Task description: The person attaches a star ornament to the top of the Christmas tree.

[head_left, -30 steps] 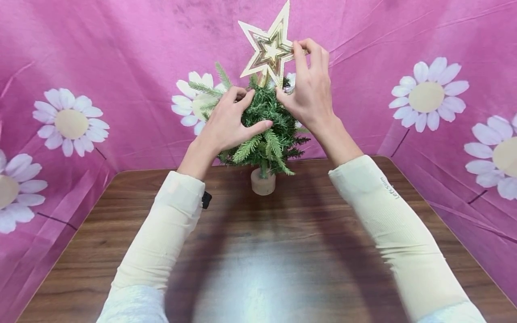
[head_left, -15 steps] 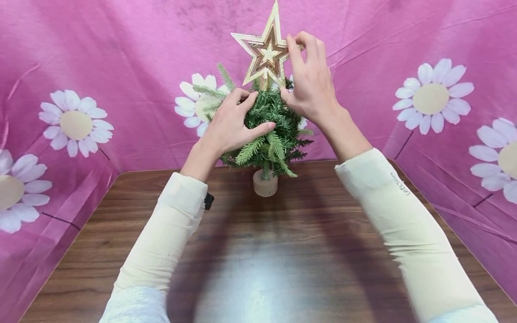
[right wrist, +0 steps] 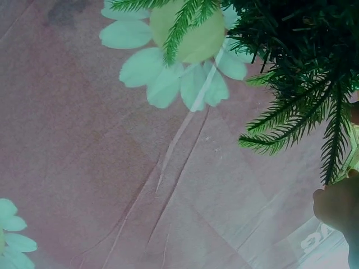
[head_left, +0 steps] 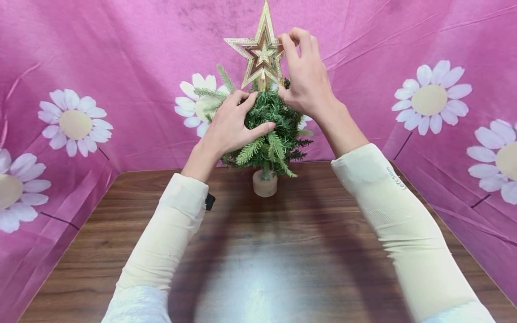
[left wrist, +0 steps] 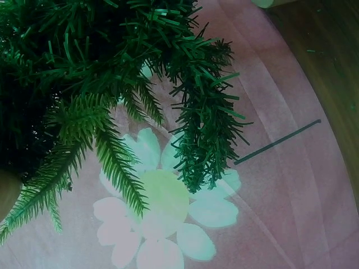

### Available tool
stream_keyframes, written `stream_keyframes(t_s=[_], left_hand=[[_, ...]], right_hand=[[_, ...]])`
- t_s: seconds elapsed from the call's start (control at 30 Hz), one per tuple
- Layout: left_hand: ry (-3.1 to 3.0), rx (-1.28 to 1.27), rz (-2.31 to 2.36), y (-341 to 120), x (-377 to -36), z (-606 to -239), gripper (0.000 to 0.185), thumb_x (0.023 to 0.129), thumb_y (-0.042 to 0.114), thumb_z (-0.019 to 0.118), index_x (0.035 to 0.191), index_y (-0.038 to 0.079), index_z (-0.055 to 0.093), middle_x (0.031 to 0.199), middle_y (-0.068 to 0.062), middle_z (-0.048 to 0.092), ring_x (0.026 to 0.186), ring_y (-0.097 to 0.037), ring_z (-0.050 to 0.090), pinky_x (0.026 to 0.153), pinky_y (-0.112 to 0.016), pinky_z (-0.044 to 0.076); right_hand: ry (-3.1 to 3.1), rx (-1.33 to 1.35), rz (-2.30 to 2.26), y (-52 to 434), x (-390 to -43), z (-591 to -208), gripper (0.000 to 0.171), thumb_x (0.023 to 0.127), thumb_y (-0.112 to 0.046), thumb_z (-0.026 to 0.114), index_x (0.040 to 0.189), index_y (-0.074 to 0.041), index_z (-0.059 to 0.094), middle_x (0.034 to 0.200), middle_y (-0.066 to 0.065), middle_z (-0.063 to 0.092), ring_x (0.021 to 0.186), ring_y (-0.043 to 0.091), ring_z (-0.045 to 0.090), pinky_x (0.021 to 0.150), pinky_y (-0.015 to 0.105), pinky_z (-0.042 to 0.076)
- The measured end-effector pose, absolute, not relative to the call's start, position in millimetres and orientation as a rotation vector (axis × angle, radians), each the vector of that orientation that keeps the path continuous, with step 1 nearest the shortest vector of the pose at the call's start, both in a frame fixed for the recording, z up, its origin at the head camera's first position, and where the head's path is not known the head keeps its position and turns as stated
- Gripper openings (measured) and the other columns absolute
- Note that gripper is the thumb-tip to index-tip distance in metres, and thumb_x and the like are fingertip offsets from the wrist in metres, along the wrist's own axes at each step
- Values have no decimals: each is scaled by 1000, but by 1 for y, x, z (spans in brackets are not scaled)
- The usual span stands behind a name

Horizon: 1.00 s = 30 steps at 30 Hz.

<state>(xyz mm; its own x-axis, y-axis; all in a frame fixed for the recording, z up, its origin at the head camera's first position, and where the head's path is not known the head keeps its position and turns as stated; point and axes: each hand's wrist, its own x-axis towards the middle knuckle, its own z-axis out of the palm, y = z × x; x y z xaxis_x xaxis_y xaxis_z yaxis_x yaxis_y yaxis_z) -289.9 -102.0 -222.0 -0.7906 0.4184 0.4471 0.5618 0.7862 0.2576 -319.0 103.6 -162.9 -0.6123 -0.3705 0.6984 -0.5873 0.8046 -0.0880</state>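
Observation:
A small artificial Christmas tree (head_left: 274, 116) with a round wooden base (head_left: 265, 184) stands at the back of the table in the head view. On its top sits a gold star topper (head_left: 263, 54), upright and facing me. My right hand (head_left: 308, 74) pinches the star's right arm with its fingers, thumb low near the star's foot. My left hand (head_left: 232, 121) grips the upper left branches, its thumb lying across the front of the tree. Green branches (left wrist: 207, 112) fill the top of the left wrist view. In the right wrist view, part of the right hand (right wrist: 339, 204) shows at the edge.
The brown wooden table (head_left: 258, 251) reaches toward me, with shadows of both arms on it. Behind it hangs a pink cloth (head_left: 141, 58) printed with white daisies (head_left: 430, 98). A small black device (head_left: 209, 202) sits at the left cuff.
The star has turned from a tilt to upright and shifted a little left, with the right hand following it. My left hand keeps its hold on the tree.

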Motion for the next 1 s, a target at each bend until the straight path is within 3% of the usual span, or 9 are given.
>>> stream_keyframes(t_s=[0.57,1.0], left_hand=[[-2647,-722,-520,-102,-291,-222,99,89,71,57,158,4,33,156,-16,38,143,-27,35,118,-41,30],[-2635,-720,-513,-100,-290,-219,99,89,72,58,158,6,34,154,-13,40,139,-25,38,115,-39,33]], right_hand=[[-2196,828,398,105,-324,-167,82,75,-1,77,149,0,40,141,21,37,131,33,37,111,36,38],[-2190,885,350,110,-327,-159,79,74,-4,76,146,-2,42,142,20,38,132,34,37,112,39,37]])
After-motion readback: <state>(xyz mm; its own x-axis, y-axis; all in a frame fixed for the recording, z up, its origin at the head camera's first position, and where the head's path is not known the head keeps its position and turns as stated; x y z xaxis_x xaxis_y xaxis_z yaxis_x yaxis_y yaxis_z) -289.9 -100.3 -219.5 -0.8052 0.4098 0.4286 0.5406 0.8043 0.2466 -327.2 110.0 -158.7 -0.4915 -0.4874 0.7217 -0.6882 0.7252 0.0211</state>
